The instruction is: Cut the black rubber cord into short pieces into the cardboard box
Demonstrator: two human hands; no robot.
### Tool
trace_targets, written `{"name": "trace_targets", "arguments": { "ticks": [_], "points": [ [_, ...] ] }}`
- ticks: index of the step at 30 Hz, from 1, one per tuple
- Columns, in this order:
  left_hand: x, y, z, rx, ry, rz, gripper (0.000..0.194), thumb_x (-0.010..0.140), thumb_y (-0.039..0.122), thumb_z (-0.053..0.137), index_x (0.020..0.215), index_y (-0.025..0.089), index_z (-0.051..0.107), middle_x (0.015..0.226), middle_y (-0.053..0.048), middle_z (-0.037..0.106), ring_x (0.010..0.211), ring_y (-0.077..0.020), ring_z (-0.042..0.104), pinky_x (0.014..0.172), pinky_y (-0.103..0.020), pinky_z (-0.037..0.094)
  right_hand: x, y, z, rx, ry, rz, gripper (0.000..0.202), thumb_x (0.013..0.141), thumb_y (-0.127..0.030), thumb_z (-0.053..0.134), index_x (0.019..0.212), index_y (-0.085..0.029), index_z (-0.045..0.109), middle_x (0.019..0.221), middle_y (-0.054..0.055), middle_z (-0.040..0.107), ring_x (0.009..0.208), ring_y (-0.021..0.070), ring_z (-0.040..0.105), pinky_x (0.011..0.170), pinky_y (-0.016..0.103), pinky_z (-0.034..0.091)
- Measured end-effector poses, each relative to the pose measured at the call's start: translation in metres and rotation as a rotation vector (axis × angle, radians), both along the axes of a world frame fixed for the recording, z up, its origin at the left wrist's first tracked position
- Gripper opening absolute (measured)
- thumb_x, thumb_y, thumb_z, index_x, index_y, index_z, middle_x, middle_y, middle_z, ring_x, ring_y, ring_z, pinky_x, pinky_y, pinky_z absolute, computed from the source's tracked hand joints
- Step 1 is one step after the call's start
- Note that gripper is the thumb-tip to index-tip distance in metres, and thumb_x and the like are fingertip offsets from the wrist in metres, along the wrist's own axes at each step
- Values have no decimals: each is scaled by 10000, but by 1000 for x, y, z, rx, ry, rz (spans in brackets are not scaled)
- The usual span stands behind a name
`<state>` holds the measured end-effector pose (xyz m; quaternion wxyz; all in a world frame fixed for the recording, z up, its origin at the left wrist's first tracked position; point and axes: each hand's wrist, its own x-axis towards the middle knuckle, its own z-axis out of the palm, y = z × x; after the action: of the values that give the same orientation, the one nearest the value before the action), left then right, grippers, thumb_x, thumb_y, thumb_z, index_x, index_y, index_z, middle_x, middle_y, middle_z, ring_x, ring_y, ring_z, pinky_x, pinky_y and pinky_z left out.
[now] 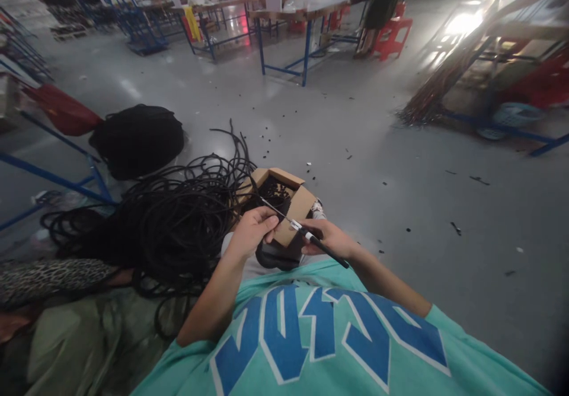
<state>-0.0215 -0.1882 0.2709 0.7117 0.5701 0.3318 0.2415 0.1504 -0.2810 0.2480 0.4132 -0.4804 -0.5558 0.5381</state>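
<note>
My right hand is closed around a slim tool with a black handle, white bands and a narrow metal shaft. The shaft points up and left over the open cardboard box. Just left of it, my left hand has its thumb and fingers pinched together beside the shaft. Whatever lies between those fingertips is too small to make out. Small black pieces lie inside the box, which stands between my legs. A large tangle of black cord or tubing spreads on the left, reaching the box's side.
A rounded black bundle sits on the floor beyond the tangle, near a blue metal frame. Another person's patterned sleeve is at lower left. Blue-legged tables and a red stool stand ahead. Scraps litter the floor.
</note>
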Motion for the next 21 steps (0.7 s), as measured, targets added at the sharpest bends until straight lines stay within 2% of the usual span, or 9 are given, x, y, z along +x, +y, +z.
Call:
{"name": "trace_targets", "arguments": {
  "ticks": [2,4,6,8,9,11,15,21],
  "points": [
    [-2,4,-1,-96,-40,-46,349,606,389,682,730,107,515,541,14,545,328,-30,400,322,-161,237,-1,0,-2,-12,43,-13,474,594,-316,689,1020,-128,601,837,21,583,755,156,506,694,269,390],
    [-3,9,-2,-171,-93,-105,411,606,375,691,880,123,516,541,23,550,318,-35,407,308,-147,222,-2,0,-5,-37,72,-18,484,582,-330,693,1012,-125,610,819,18,586,734,153,509,670,267,392],
    [-5,15,-4,-225,-154,-210,590,596,322,709,1103,180,444,564,39,560,310,-28,398,305,-133,221,-3,0,-8,-73,85,-2,470,576,-335,696,994,-132,621,743,2,574,658,128,495,605,248,388],
    [-6,21,-7,-259,-201,-351,774,570,249,730,1236,252,336,607,48,570,307,-12,381,310,-123,232,-3,0,-10,-111,111,30,448,567,-330,700,971,-149,631,652,-21,543,557,92,452,518,218,363],
    [-6,24,-8,-269,-214,-416,811,560,219,733,1254,272,317,623,49,572,309,-5,374,312,-120,238,-3,0,-11,-130,132,44,438,566,-328,700,964,-159,632,615,-29,525,515,79,429,479,207,345],
    [-6,29,-10,-261,-223,-495,761,552,196,734,1217,256,370,617,48,566,313,-2,371,311,-119,243,-3,-1,-13,-172,177,67,426,569,-328,696,960,-172,631,566,-35,504,453,68,401,423,197,317],
    [-5,33,-9,-168,-148,-454,570,558,186,724,1066,181,464,622,30,568,344,-11,400,317,-125,270,-4,-2,-12,-231,222,65,425,569,-331,695,956,-172,622,496,-41,474,399,74,399,386,205,307],
    [-5,33,-5,-73,-45,-394,506,567,178,704,1016,153,473,689,0,578,452,-42,468,361,-134,322,-7,-2,-11,-253,233,22,445,566,-361,689,955,-165,601,437,-68,438,361,61,376,363,193,295]
  ]
}}
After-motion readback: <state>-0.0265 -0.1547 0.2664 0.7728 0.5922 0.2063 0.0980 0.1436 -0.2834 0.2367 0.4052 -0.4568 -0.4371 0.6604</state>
